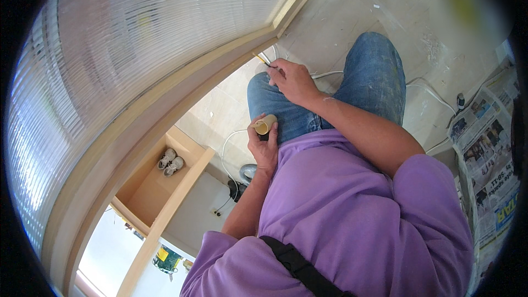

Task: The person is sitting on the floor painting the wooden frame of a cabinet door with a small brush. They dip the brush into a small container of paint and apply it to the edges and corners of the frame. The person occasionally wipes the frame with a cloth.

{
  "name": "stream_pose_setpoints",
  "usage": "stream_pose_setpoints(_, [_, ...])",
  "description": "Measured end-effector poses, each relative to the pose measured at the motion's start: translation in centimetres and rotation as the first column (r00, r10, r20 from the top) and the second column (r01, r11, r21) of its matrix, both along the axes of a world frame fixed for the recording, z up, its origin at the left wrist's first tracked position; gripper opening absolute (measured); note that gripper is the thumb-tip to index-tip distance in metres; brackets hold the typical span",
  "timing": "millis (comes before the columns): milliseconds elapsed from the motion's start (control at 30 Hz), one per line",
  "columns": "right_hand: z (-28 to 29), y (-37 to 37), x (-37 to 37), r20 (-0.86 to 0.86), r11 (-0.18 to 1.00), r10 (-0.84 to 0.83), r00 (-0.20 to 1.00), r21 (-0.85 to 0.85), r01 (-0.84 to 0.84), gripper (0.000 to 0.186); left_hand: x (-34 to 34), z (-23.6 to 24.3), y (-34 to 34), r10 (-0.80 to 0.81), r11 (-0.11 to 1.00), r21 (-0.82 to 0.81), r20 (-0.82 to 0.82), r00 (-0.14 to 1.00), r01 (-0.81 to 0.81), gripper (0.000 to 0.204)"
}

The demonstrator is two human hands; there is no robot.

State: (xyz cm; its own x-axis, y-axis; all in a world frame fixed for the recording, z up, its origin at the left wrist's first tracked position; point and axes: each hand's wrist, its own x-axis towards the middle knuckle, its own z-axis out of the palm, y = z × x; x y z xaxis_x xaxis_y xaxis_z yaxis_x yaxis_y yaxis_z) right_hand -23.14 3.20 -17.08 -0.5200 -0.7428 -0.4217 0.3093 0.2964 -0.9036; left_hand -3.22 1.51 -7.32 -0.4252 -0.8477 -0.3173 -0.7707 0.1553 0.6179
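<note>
Two things are held in the head view: a tan hollow roll, centre, gripped by the left hand; a yellow-tipped tool, upper centre, pinched by the right hand. The ribbed panel, upper left, seems already framed; what remains cannot be judged.

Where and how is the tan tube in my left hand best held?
Probably by the outer wall of the tan tube, coming from the near side, thumb right and fingers left, as your left hand holds it. The wall is round and an open end faces up toward you, so this leaves the opening clear.
</note>
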Motion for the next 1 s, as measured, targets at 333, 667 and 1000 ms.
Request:
stream_pose_setpoints(333, [-0.3, -0.3, 0.2, -0.001, 1.0, -0.007, 1.0, 0.009, 0.007, 0.024, -0.2, 0.4, 0.0, 0.025, 0.998, 0.055, 0.022, 0.999, -0.026, 0.04])
stream_pose_setpoints(667, [-1.4, -0.4, 0.6, -0.004, 1.0, -0.011, 1.0, 0.016, 0.011, 0.025, -0.1, 0.2, 0.0, 0.011, 1.0, 0.024, 0.031, 0.999, -0.012, 0.041])
stream_pose_setpoints(1000, [-3.3, -0.6, -0.5, 0.063, 0.984, -0.039, 0.997, 0.178, 0.027, 0.03, 0.0, 0.1, 0.0, 0.024, 0.999, 0.034, 0.018, 1.0, -0.024, 0.039])
